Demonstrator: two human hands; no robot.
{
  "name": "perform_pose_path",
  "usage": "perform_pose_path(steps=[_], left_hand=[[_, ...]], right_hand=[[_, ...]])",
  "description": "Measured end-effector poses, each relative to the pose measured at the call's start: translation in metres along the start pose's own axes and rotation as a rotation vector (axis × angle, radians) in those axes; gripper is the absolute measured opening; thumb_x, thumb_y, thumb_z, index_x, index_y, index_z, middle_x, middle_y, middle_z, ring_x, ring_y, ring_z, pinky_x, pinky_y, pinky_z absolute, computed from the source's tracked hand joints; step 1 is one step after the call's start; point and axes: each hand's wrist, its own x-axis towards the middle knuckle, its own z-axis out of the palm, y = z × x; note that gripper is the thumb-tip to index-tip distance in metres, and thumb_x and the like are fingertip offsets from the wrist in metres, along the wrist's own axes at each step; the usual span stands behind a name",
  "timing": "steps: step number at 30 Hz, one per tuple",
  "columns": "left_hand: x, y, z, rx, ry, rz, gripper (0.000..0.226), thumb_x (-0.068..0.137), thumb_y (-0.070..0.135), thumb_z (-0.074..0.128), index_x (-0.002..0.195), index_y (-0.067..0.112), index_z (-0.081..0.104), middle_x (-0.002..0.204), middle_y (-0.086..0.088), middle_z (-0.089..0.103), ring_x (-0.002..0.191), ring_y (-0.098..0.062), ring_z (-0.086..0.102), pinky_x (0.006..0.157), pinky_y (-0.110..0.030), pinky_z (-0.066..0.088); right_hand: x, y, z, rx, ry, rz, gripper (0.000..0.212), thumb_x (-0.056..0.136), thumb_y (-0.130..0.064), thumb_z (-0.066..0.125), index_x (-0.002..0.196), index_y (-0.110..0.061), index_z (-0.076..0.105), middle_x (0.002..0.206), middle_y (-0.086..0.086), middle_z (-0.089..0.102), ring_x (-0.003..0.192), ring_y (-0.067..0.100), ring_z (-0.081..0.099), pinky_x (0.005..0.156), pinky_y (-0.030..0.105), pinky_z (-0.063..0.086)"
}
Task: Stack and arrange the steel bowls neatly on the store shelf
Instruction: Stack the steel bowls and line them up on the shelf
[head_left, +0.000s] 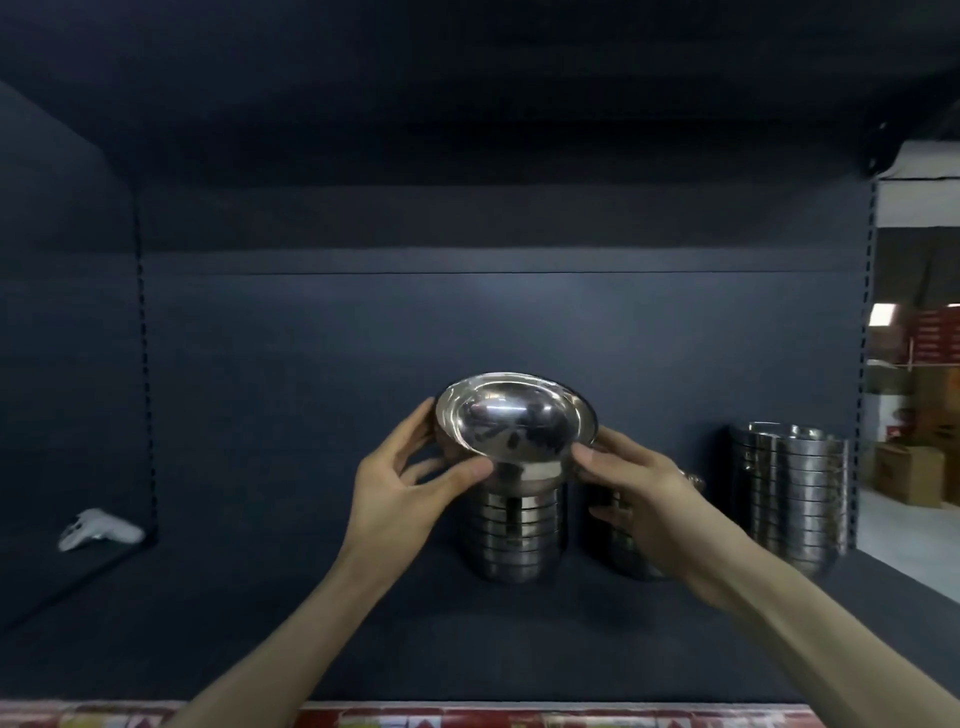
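Now, from the head view, the person stands before a dark grey store shelf (311, 623) and holds one shiny round steel bowl (514, 426) in the air, directly over a stack of nested steel bowls (511, 540) in the middle of the shelf. The bowl is tilted, with its opening toward us. Its base is at or just above the top of the stack; I cannot tell if they touch.

The left hand (410, 488) grips the left rim, its fingers (410, 428) curled behind the wall and the thumb in front. The right hand (644, 493) pinches the right rim, thumb on top. Behind this hand is a second stack (618, 545), mostly hidden, and well apart to the right stands a third stack (792, 493). A small white object (98, 530) lies far left.

I think the risk is the tilt. If the bowl goes down crooked, it may sit askew or push the stack sideways. The right wrist could also knock the second stack.
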Motion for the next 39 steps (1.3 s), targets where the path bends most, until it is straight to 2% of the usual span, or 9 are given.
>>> perform_pose_path(steps=[4,8,16,22,26,29,31,36,39], left_hand=[[-0.004,0.000,0.009,-0.051,0.044,-0.038,0.044,0.076,0.022,0.084,0.118,0.026,0.074,0.116,0.014,0.080,0.115,-0.001,0.073,0.090,-0.011,0.054],[-0.004,-0.004,0.014,-0.088,0.055,-0.091,0.027,0.088,0.011,0.080,0.105,0.031,0.075,0.107,0.016,0.082,0.107,0.002,0.075,0.085,-0.008,0.054],[0.016,-0.021,0.016,-0.150,0.050,-0.076,0.051,0.087,0.012,0.080,0.135,0.020,0.066,0.128,0.011,0.077,0.123,-0.002,0.070,0.095,-0.011,0.053],[0.063,-0.019,0.025,-0.157,0.079,0.007,0.039,0.091,-0.001,0.076,0.111,0.031,0.067,0.104,0.025,0.080,0.107,0.009,0.072,0.087,-0.006,0.052],[0.094,-0.030,0.025,-0.175,0.089,0.004,0.042,0.088,0.008,0.082,0.121,0.031,0.068,0.124,0.007,0.076,0.110,0.007,0.071,0.086,-0.007,0.053],[0.113,-0.044,0.024,-0.138,0.090,-0.045,0.073,0.085,0.016,0.087,0.151,0.017,0.055,0.144,-0.001,0.066,0.121,0.006,0.066,0.088,-0.007,0.052],[0.122,-0.054,0.023,-0.116,0.067,-0.055,0.082,0.085,0.016,0.087,0.157,0.012,0.048,0.150,-0.004,0.062,0.128,-0.001,0.064,0.092,-0.008,0.052],[0.128,-0.083,0.024,-0.061,0.003,-0.066,0.080,0.084,0.026,0.088,0.155,0.016,0.053,0.145,0.000,0.068,0.133,-0.006,0.064,0.111,-0.023,0.051],[0.123,-0.098,0.024,-0.020,-0.033,-0.069,0.061,0.087,0.031,0.085,0.144,0.021,0.065,0.134,0.008,0.074,0.127,-0.005,0.068,0.106,-0.023,0.054]], right_hand=[[0.001,0.007,0.005,-0.041,0.071,-0.100,0.063,0.076,-0.039,0.088,0.135,-0.036,0.066,0.122,-0.020,0.077,0.110,-0.004,0.072,0.093,0.024,0.048],[0.008,0.017,0.008,-0.056,0.151,-0.118,0.072,0.071,-0.050,0.089,0.137,-0.035,0.063,0.116,-0.021,0.078,0.104,-0.007,0.072,0.097,0.026,0.050],[0.041,0.028,0.005,0.001,0.172,-0.175,0.089,0.072,-0.046,0.086,0.152,-0.022,0.055,0.128,-0.017,0.076,0.118,-0.002,0.070,0.103,0.030,0.052],[0.090,0.009,0.001,-0.005,0.189,-0.240,0.083,0.071,-0.047,0.083,0.147,-0.024,0.060,0.129,-0.016,0.075,0.119,-0.002,0.069,0.090,0.023,0.047],[0.117,0.002,-0.005,-0.033,0.193,-0.279,0.079,0.073,-0.051,0.080,0.146,-0.026,0.061,0.133,-0.016,0.072,0.122,-0.001,0.067,0.089,0.020,0.046],[0.131,0.009,-0.010,-0.052,0.190,-0.278,0.081,0.075,-0.054,0.080,0.149,-0.030,0.057,0.137,-0.017,0.069,0.125,-0.003,0.064,0.093,0.020,0.046],[0.137,0.017,-0.014,-0.068,0.187,-0.267,0.079,0.079,-0.054,0.083,0.150,-0.032,0.056,0.140,-0.016,0.068,0.127,-0.001,0.063,0.097,0.021,0.046],[0.149,0.041,-0.016,-0.059,0.216,-0.247,0.067,0.091,-0.033,0.082,0.152,-0.027,0.054,0.139,-0.009,0.071,0.112,-0.008,0.070,0.085,0.014,0.052],[0.150,0.054,-0.016,-0.086,0.232,-0.241,0.071,0.091,-0.035,0.082,0.154,-0.028,0.051,0.143,-0.009,0.067,0.112,-0.015,0.066,0.084,0.013,0.052]])
